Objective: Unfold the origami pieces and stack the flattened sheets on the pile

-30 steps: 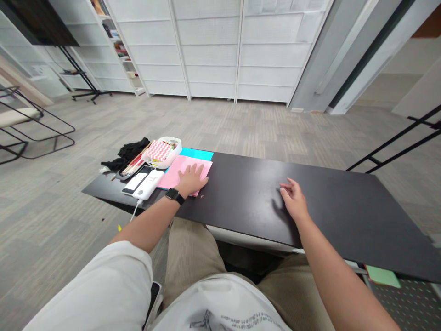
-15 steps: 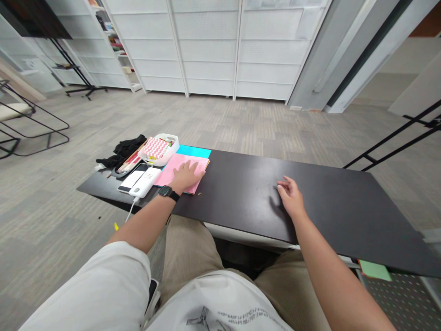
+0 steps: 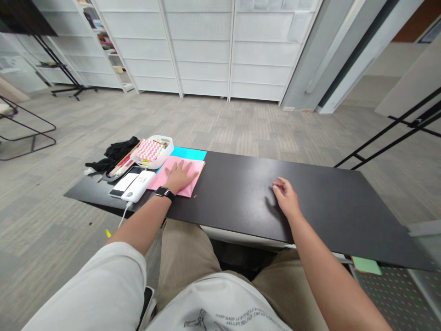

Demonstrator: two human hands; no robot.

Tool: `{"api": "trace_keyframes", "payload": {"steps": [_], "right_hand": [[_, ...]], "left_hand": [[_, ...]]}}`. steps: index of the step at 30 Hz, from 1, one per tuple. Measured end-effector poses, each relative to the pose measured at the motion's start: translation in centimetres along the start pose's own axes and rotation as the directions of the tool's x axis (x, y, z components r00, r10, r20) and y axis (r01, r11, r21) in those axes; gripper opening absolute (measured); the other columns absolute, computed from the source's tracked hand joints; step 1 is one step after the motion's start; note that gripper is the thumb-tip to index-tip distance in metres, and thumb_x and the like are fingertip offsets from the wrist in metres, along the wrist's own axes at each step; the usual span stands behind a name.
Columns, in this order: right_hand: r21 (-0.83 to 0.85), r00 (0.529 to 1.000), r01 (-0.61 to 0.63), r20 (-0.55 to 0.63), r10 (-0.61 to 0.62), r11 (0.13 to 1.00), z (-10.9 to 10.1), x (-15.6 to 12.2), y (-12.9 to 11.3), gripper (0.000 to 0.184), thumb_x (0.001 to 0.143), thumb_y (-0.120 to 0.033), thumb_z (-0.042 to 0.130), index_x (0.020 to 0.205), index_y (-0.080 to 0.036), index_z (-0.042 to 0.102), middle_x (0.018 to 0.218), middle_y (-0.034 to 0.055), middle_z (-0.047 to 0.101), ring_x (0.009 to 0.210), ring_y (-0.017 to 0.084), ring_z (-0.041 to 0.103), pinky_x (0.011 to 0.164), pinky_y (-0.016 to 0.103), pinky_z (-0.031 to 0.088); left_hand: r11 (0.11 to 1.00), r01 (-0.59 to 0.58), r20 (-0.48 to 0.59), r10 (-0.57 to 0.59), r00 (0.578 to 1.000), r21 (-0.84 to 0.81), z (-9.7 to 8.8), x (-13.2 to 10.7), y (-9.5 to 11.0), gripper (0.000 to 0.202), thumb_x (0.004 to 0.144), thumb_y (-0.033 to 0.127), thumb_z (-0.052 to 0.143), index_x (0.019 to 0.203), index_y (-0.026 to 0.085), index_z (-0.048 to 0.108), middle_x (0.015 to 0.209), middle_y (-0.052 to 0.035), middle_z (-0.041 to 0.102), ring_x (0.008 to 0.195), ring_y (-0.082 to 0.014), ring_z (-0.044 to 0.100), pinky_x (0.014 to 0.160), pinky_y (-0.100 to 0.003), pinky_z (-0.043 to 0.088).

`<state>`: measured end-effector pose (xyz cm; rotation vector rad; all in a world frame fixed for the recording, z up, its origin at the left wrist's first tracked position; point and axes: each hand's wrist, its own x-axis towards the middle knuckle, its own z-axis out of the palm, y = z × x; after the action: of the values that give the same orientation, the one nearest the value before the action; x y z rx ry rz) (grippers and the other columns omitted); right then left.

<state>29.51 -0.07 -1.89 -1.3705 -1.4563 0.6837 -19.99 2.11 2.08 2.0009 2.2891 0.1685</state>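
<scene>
My left hand (image 3: 179, 178) lies on the pink paper (image 3: 195, 168), fingers spread and palm down. Under the far side of that pink paper, a bright blue sheet (image 3: 190, 153) sticks out. Over the right half of the dark table (image 3: 237, 193) hovers my right hand (image 3: 286, 196), with its fingers loosely curled and apart and nothing in them. Left of my left hand are a white power bank (image 3: 138, 186) with a cable and a phone-like white and black device (image 3: 126, 182).
A white basket (image 3: 167, 154) holds a pink zigzag-patterned item (image 3: 148, 150). Beside it are a dark tray of pens (image 3: 119, 169) and black cloth (image 3: 120, 148). Green paper (image 3: 365, 265) pokes out below the table's near right edge. Black metal bars (image 3: 379, 133) stand beyond the right end.
The view has shifted slightly, so the table and its things appear a little further left. My left hand's fingers are spread wider on the pink paper. The right hand keeps its pose.
</scene>
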Motion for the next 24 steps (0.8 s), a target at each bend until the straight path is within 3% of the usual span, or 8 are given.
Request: {"api": "trace_keyframes", "payload": {"steps": [5,8,10,12,14,18,20,24], "right_hand": [[0.002,1.000,-0.006,-0.009,0.006,1.000,0.0,0.0,0.0,0.065,0.088,-0.068,0.069,0.136,-0.024,0.062,0.120,0.0148,0.078,0.115,0.032,0.075,0.115,0.061,0.053],[0.006,1.000,-0.010,-0.003,0.010,1.000,0.0,0.1,0.1,0.065,0.088,-0.069,0.069,0.135,-0.024,0.063,0.120,0.0145,0.078,0.115,0.032,0.075,0.115,0.061,0.053],[0.010,1.000,-0.012,-0.001,0.012,1.000,0.0,0.1,0.1,0.064,0.088,-0.069,0.069,0.133,-0.025,0.064,0.121,0.0138,0.078,0.116,0.032,0.075,0.115,0.061,0.053],[0.017,1.000,-0.011,0.004,0.011,1.000,0.1,0.1,0.2,0.060,0.088,-0.069,0.069,0.130,-0.026,0.066,0.121,0.0131,0.078,0.116,0.031,0.075,0.116,0.060,0.054],[0.027,1.000,-0.006,0.012,0.006,1.000,0.2,0.1,0.3,0.057,0.089,-0.068,0.068,0.127,-0.026,0.068,0.121,0.0125,0.078,0.116,0.031,0.075,0.116,0.059,0.054],[0.025,1.000,0.007,0.017,-0.007,1.000,0.4,0.1,0.4,0.051,0.090,-0.063,0.069,0.126,-0.025,0.069,0.123,0.0127,0.078,0.118,0.030,0.075,0.116,0.058,0.054],[0.005,1.000,0.018,0.017,-0.018,1.000,0.3,0.0,0.3,0.047,0.091,-0.060,0.069,0.123,-0.025,0.071,0.124,0.0126,0.078,0.119,0.031,0.075,0.116,0.057,0.054],[-0.079,0.998,0.057,0.022,-0.056,0.995,0.2,0.0,0.1,0.040,0.093,-0.057,0.066,0.115,-0.025,0.076,0.122,0.0121,0.078,0.116,0.031,0.074,0.113,0.055,0.055]], "left_hand": [[1.000,-0.009,-0.006,0.009,1.000,-0.010,-0.7,-0.2,0.1,0.079,0.101,0.076,0.035,0.168,0.034,0.039,0.180,-0.0137,0.025,0.164,-0.0482,0.023,0.123,-0.085,0.013],[1.000,-0.004,-0.063,0.002,0.998,-0.026,-1.9,-0.3,0.1,0.075,0.103,0.070,0.039,0.166,0.030,0.042,0.178,-0.0153,0.030,0.162,-0.0464,0.029,0.125,-0.082,0.016],[0.997,-0.052,-0.153,0.043,0.987,-0.057,-3.0,-0.2,0.5,0.069,0.104,0.063,0.043,0.162,0.026,0.048,0.174,-0.0165,0.039,0.160,-0.0417,0.035,0.128,-0.074,0.022],[0.977,-0.175,-0.271,0.137,0.953,-0.120,-4.3,-0.1,1.4,0.061,0.105,0.056,0.045,0.156,0.022,0.055,0.165,-0.0166,0.052,0.155,-0.0346,0.045,0.130,-0.060,0.031],[0.925,-0.327,-0.388,0.234,0.892,-0.195,-5.6,-0.2,3.0,0.053,0.106,0.050,0.047,0.147,0.020,0.061,0.152,-0.0149,0.064,0.145,-0.0290,0.055,0.127,-0.049,0.039],[0.788,-0.529,-0.533,0.314,0.785,-0.314,-7.7,-0.9,8.2,0.038,0.105,0.041,0.052,0.131,0.020,0.069,0.131,-0.0113,0.075,0.126,-0.0256,0.067,0.116,-0.043,0.049],[0.719,-0.577,-0.540,0.331,0.774,-0.387,-8.0,-1.3,11.0,0.032,0.104,0.038,0.053,0.123,0.020,0.072,0.118,-0.0093,0.077,0.112,-0.0233,0.071,0.105,-0.039,0.054],[0.586,-0.553,-0.455,0.324,0.830,-0.592,-6.4,-1.5,16.1,0.029,0.103,0.041,0.055,0.102,0.021,0.076,0.098,-0.0056,0.078,0.089,-0.0195,0.071,0.083,-0.032,0.054]]}}
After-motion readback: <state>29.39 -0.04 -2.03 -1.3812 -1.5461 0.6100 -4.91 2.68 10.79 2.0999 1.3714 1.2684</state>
